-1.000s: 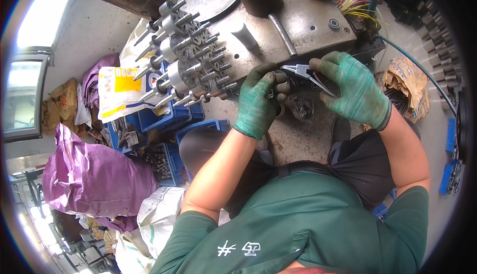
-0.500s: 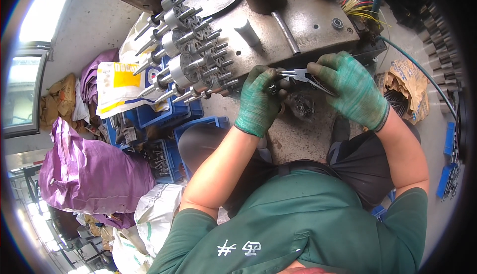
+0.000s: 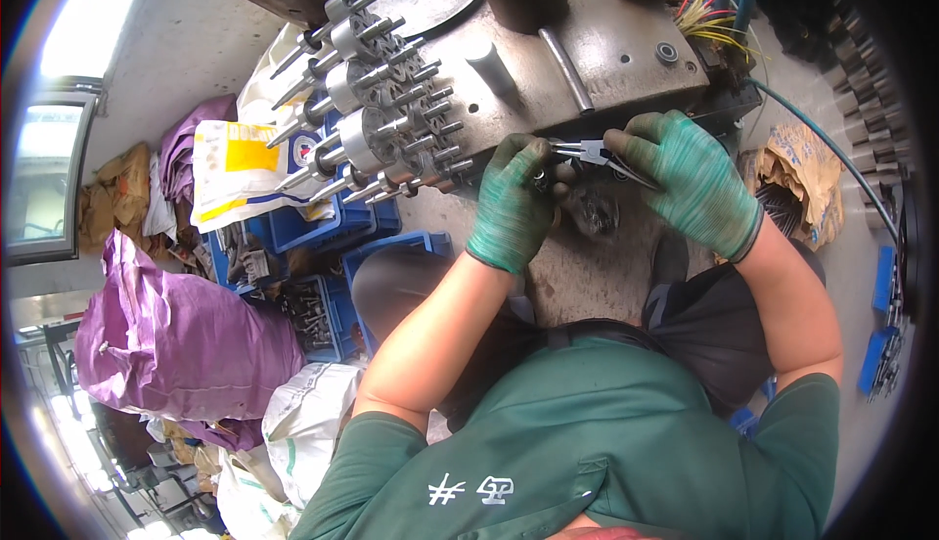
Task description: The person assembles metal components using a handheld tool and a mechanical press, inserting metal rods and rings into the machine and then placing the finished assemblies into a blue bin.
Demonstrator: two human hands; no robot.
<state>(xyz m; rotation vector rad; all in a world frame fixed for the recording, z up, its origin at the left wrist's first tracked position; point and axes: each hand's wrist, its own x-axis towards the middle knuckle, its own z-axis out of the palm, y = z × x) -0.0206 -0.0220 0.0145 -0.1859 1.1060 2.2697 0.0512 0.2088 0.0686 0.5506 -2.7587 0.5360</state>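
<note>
My right hand (image 3: 696, 183), in a green knit glove with darkened fingertips, is closed on the handles of slim-nosed pliers (image 3: 590, 152). The pliers' jaws point left and reach the fingertips of my left hand (image 3: 511, 209). That hand, gloved alike, is closed in a pinch; its fingers hide most of what they hold, and only a bit of dark metal shows. Both hands are held just off the near edge of a metal machine table (image 3: 616, 80). Beyond my left hand, on the table's left side, stand several metal shafts with round collars (image 3: 367, 139).
On the table lie a metal rod (image 3: 566, 68), a tapered cylinder (image 3: 491, 67) and a small bearing (image 3: 666, 53). Blue bins (image 3: 337, 320) with metal parts and a purple sack (image 3: 186, 339) are at the left. A torn brown paper sack (image 3: 807, 183) stands right, near a blue hose (image 3: 831, 139).
The table and shafts sit slightly lower in the picture. My right hand has dipped a little with the pliers; both grips look the same.
</note>
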